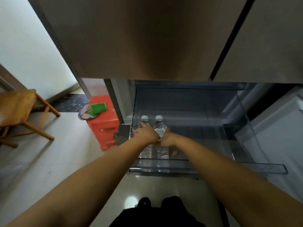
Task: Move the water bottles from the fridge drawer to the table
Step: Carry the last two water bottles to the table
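Two clear water bottles with white caps stand side by side at the left end of the open fridge drawer (213, 167). My left hand (146, 134) is closed around the left bottle (144, 119) just below its cap. My right hand (168, 140) wraps the right bottle (159, 125) at its label, with the fingers partly hidden behind it. The lower halves of both bottles show through the drawer's clear front wall. No table is in view.
The closed grey fridge doors (147, 38) hang over the drawer. A red plastic stool (105, 125) with a green sponge (98, 108) on it stands left of the drawer. Further left is a wooden chair (18, 110). The drawer's right side holds nothing.
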Tool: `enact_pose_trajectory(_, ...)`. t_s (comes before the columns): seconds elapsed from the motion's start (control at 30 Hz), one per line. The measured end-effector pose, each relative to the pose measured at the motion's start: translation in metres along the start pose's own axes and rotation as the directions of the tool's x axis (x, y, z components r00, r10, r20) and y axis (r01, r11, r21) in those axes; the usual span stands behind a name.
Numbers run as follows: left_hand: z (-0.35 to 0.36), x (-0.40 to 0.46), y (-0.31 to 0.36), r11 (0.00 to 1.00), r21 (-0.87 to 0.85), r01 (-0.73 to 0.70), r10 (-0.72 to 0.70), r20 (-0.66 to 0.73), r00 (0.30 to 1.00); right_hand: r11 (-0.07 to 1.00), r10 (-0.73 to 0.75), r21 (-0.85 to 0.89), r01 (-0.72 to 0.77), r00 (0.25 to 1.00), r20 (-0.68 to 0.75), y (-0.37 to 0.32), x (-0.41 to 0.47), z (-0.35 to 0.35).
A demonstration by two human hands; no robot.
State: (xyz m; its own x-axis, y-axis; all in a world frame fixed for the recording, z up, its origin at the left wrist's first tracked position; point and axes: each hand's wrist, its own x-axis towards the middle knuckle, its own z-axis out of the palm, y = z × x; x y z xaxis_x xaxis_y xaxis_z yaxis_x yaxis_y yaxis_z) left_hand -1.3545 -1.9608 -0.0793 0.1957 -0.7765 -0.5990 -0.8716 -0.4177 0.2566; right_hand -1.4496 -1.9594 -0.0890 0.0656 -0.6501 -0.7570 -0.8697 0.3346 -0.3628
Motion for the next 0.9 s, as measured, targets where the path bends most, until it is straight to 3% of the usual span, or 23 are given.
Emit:
enact_pose_trajectory(0.13,0.003,0.005,0.010,0.982,-0.094,0.164,-0.164,0.002,0.986,0.983,0.029,0.179,-0.039,0.998,0.061,0.012,0.029,-0.001)
enact_pose_trajectory(0.33,-0.002,0.019,0.008,0.995,0.077,0.059,-0.059,0.000,0.998,0.943,0.036,0.319,-0.093,0.983,0.182,0.024,0.027,-0.017)
enact_pose_trajectory(0.43,0.014,0.013,0.000,0.992,0.084,0.094,-0.091,-0.035,0.995,0.927,0.017,0.362,-0.099,0.975,0.223,0.029,0.027,-0.021)
enact_pose_trajectory(0.5,0.021,0.012,-0.003,0.983,-0.091,0.160,-0.162,-0.017,0.987,0.920,0.007,0.378,-0.106,0.967,0.254,0.032,0.027,-0.024)
enact_pose_trajectory(0.6,0.020,0.011,-0.005,0.892,-0.420,0.167,-0.122,0.132,0.984,0.928,-0.005,0.359,-0.100,0.960,0.281,0.036,0.030,-0.025)
enact_pose_trajectory(0.77,0.017,0.014,-0.009,0.888,-0.424,0.175,-0.121,0.152,0.981,0.909,-0.031,0.407,-0.090,0.960,0.280,0.041,0.033,-0.023)
enact_pose_trajectory(0.9,0.012,0.017,-0.013,0.821,-0.536,0.198,-0.076,0.241,0.968,0.863,-0.068,0.500,-0.067,0.967,0.246,0.048,0.029,-0.035)
